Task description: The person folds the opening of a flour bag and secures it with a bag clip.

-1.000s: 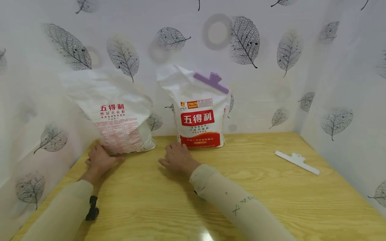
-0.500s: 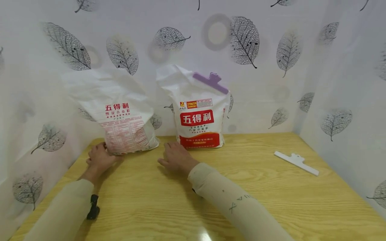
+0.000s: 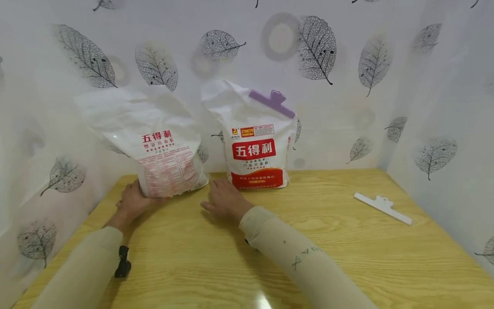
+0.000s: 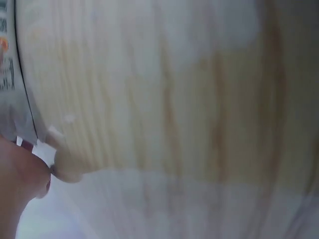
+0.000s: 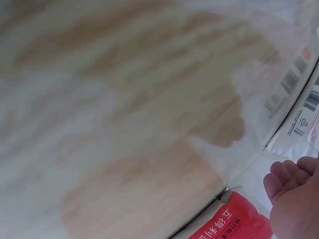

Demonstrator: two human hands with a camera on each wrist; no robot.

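At far left on the counter (image 3: 185, 266), the tilted flour bag (image 3: 171, 167) is best eased level by the left hand (image 3: 134, 201) at its lower left corner (I cannot tell whether those fingers clamp), the right hand (image 3: 227, 201), fingers together and empty, guarding the opposite corner.

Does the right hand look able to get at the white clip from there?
Probably yes: the right hand looks free, and only bare tabletop shows between it and the white clip, though it must reach to the right.
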